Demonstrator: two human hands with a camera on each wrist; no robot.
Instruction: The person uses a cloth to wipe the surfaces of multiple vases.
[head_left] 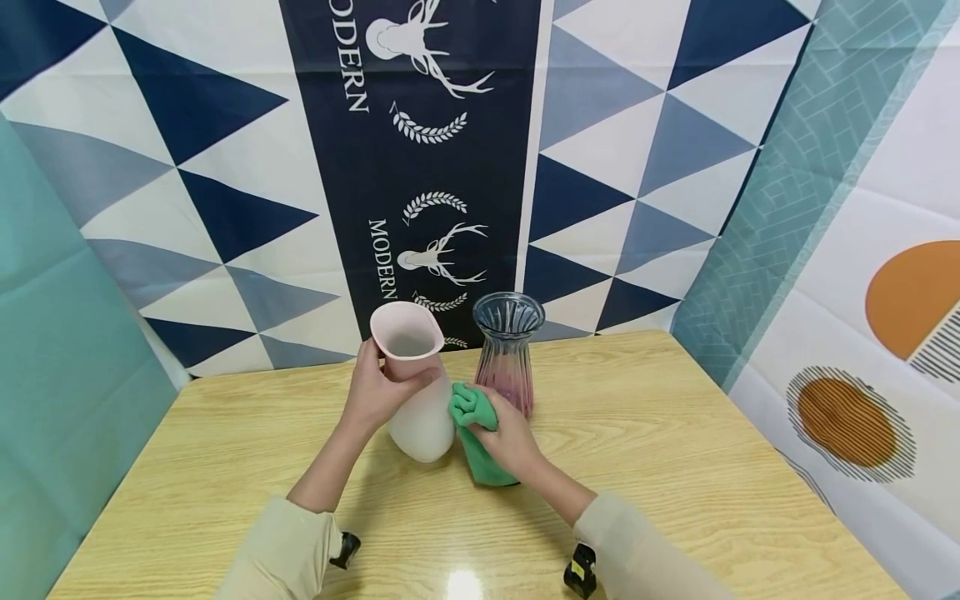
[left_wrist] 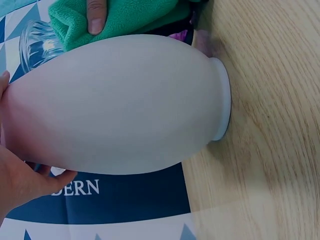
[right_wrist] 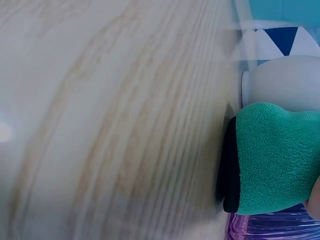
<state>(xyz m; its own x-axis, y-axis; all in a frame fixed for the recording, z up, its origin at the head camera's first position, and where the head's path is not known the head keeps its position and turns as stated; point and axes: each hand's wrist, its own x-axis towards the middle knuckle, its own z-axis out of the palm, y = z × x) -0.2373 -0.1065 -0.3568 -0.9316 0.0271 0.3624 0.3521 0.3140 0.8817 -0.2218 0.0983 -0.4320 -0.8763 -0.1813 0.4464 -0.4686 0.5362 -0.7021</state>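
My left hand (head_left: pixel 375 392) grips the neck of a vase (head_left: pixel 423 425) that fades from pale pink at the rim to white below. Its mouth faces up towards the head camera. In the left wrist view the white base ring (left_wrist: pixel 222 100) shows over the wood; I cannot tell whether it touches. A bunched green cloth (head_left: pixel 480 458) is held in my right hand (head_left: pixel 513 437), against or close beside the vase's right side. Part of the cloth hangs down, and a dark edge (right_wrist: pixel 231 170) shows in the right wrist view.
Just behind the right hand stands a ribbed glass vase (head_left: pixel 510 317), blue at the top and pink-purple lower down. The wooden table (head_left: pixel 637 475) ends at a patterned cloth backdrop (head_left: pixel 442 175). A teal cloth (head_left: pixel 67 333) hangs along the left.
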